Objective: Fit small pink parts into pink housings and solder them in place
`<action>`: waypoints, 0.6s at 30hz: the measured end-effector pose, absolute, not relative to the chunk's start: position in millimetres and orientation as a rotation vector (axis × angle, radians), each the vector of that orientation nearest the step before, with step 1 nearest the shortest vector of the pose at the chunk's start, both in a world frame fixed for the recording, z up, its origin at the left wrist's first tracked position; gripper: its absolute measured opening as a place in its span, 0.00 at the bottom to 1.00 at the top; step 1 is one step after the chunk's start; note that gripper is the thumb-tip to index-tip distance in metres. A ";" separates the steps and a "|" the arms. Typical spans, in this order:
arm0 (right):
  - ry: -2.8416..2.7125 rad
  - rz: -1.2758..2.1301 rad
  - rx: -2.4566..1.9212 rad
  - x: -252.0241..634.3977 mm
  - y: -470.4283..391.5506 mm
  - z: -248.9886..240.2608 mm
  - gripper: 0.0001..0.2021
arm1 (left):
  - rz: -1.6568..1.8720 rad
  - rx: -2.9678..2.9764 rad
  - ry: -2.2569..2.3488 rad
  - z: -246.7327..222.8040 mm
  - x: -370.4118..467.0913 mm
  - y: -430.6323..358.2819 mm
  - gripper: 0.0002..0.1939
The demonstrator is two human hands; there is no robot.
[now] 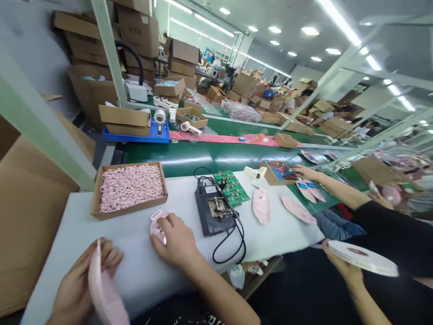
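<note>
My left hand (76, 280) grips a thin, curved pink plastic shell (105, 295) edge-on at the lower left, above the white tabletop. To its right, my right hand (177, 239) has its fingers curled over a rounded pink plastic piece (154, 225) with a slotted tab and small holes. That piece rests on the table, partly covered by my fingers. Just behind both hands stands a cardboard tray (162, 198) full of small pink parts (131, 185). A black box-shaped device (206, 216) with a cable lies right of my right hand.
Green circuit boards (233, 187) lie beside the device. Two pink shells (261, 206) (297, 209) rest farther right. A co-worker's hand (304, 172) reaches to a small box (275, 178); another hand holds a white disc-shaped reel (372, 259). A green conveyor (189, 153) runs behind.
</note>
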State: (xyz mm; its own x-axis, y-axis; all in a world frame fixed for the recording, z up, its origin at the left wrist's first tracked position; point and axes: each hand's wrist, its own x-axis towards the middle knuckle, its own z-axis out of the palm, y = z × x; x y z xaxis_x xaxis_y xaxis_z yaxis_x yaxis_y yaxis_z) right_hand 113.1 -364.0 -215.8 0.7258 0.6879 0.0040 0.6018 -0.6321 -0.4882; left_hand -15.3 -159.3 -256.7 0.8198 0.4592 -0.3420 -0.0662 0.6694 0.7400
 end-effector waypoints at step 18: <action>-1.057 0.155 -2.572 96.0 -402.8 -235.7 0.16 | 0.210 1.421 0.290 -246.2 11.4 -180.7 0.22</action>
State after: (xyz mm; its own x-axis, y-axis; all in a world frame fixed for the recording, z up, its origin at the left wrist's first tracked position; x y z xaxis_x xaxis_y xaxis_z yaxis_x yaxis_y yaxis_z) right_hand 96.0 -402.8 -235.7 0.7147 0.6986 0.0333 0.6599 -0.6578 -0.3632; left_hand 11.4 -180.7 -246.2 0.9465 0.3144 -0.0726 0.0293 0.1405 0.9896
